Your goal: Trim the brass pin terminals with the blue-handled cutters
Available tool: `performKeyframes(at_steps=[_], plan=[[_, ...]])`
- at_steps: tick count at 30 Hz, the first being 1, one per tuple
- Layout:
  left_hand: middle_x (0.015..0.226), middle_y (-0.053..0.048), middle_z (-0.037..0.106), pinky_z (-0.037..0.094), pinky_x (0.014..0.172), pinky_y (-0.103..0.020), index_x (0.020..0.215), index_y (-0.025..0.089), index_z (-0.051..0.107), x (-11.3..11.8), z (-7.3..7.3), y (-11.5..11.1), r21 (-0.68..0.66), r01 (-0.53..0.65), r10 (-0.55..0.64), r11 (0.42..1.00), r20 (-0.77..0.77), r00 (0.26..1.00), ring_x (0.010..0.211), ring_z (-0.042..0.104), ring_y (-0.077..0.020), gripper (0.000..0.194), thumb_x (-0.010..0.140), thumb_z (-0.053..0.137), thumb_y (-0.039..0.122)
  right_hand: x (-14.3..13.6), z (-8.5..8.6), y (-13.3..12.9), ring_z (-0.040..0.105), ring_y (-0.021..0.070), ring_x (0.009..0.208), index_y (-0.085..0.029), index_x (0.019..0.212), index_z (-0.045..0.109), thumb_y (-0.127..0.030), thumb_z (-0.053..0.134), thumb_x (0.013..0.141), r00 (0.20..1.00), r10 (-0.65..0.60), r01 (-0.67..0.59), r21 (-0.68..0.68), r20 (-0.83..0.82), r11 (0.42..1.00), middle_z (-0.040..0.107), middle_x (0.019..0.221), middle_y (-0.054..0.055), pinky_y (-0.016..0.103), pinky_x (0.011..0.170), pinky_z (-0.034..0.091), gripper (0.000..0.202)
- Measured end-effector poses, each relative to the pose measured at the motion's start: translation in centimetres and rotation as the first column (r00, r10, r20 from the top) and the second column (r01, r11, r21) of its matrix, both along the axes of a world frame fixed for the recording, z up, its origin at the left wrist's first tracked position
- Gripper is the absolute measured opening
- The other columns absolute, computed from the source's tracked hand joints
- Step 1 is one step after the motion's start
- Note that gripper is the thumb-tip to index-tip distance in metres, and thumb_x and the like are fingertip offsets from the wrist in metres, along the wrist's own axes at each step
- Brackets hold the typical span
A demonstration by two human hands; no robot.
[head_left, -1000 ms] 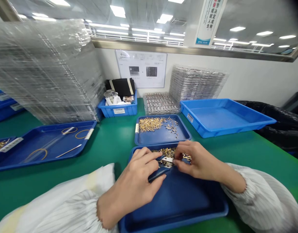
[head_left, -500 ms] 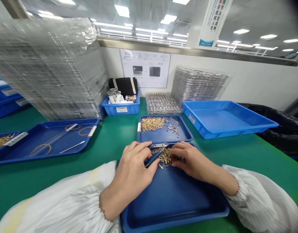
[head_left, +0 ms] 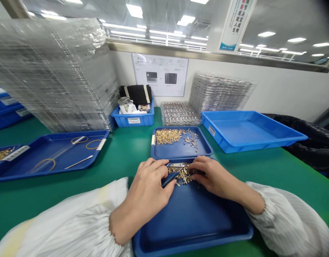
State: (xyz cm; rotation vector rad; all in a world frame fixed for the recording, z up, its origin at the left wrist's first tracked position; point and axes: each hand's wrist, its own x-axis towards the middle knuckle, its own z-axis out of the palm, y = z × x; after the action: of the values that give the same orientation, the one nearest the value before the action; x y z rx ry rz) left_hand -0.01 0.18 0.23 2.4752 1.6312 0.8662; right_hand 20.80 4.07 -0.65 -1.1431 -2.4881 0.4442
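My left hand (head_left: pixel 150 184) is closed around blue-handled pliers (head_left: pixel 170 178), their handles spread and their metal part pointing right. The tips of the pliers are hidden near my right fingers. My right hand (head_left: pixel 214 176) has its thumb and fingers curled together at the pile of small gold-coloured metal pins (head_left: pixel 183 175); what it pinches is hidden. The pins lie at the far end of the dark blue tray (head_left: pixel 196 217) under both hands. Just behind it, a smaller blue tray (head_left: pixel 175 153) holds more gold pins (head_left: pixel 168 136) and a few scattered ones.
A light blue tray (head_left: pixel 250 128) stands at right. Clear plastic trays are stacked at left (head_left: pixel 59 78) and back right (head_left: pixel 220 92). A blue bin (head_left: pixel 133 120) holds odds and ends. The left tray (head_left: pixel 81 157) contains rubber bands and a cotton swab (head_left: pixel 78 162).
Both hands stay at the pin pile with only slight shifts. The pliers have moved a little to the right and their metal part shows slightly lower.
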Motion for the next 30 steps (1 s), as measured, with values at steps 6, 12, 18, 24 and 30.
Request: performKeyframes(at_steps=[6, 12, 18, 24, 30], plan=[[0.103, -0.008, 0.063, 0.043, 0.080, -0.045, 0.057, 0.017, 0.045, -0.1, -0.2, 0.1, -0.002, 0.004, -0.004, 1.000, -0.006, 1.000, 0.092, 0.054, -0.0257, 0.021, 0.070, 0.061, 0.023, -0.1, -0.3, 0.0, 0.054, 0.0136, 0.072, -0.017, 0.076, 0.061, -0.011, 0.049, 0.083, 0.999, -0.027, 0.026, 0.015, 0.033, 1.000, 0.056, 0.076, 0.003, 0.023, 0.067, 0.040, 0.015], [0.103, -0.008, 0.063, 0.043, 0.079, -0.044, 0.058, 0.017, 0.047, -0.1, -0.1, 0.0, -0.022, 0.054, -0.054, 0.998, -0.008, 0.998, 0.090, 0.053, -0.0245, 0.020, 0.071, 0.061, 0.023, -0.1, 0.6, -0.1, 0.051, 0.0099, 0.065, -0.015, 0.078, 0.057, -0.009, 0.051, 0.080, 0.989, -0.007, 0.004, -0.018, -0.145, 1.000, 0.054, 0.077, 0.002, 0.020, 0.062, 0.039, 0.009], [0.105, -0.006, 0.062, 0.039, 0.085, -0.045, 0.061, 0.017, 0.052, 0.1, 0.1, -0.2, -0.052, 0.164, -0.166, 0.985, -0.031, 0.986, 0.095, 0.050, -0.0249, 0.015, 0.072, 0.061, 0.023, 0.0, 0.9, -0.4, 0.050, 0.0109, 0.064, -0.016, 0.079, 0.057, -0.009, 0.048, 0.081, 0.995, 0.004, 0.001, 0.051, -0.103, 0.999, 0.053, 0.074, 0.001, 0.022, 0.061, 0.038, 0.011], [0.106, -0.006, 0.062, 0.039, 0.086, -0.046, 0.063, 0.016, 0.053, 0.0, 0.2, -0.4, -0.073, 0.183, -0.187, 0.980, -0.058, 0.981, 0.095, 0.049, -0.0249, 0.015, 0.074, 0.059, 0.024, -0.2, 0.9, -0.7, 0.048, 0.0114, 0.064, -0.016, 0.080, 0.057, -0.011, 0.047, 0.082, 0.998, 0.035, -0.031, 0.066, -0.059, 0.997, 0.053, 0.074, 0.001, 0.023, 0.060, 0.037, 0.012], [0.105, -0.004, 0.062, 0.038, 0.087, -0.048, 0.064, 0.017, 0.054, -0.1, 0.0, -0.5, -0.070, 0.185, -0.190, 0.980, -0.066, 0.980, 0.094, 0.050, -0.0250, 0.013, 0.074, 0.058, 0.025, 0.0, 1.2, -0.7, 0.048, 0.0108, 0.061, -0.016, 0.074, 0.053, -0.007, 0.047, 0.079, 0.989, -0.069, 0.075, 0.043, -0.134, 0.996, 0.052, 0.070, 0.001, 0.022, 0.056, 0.036, 0.011]])
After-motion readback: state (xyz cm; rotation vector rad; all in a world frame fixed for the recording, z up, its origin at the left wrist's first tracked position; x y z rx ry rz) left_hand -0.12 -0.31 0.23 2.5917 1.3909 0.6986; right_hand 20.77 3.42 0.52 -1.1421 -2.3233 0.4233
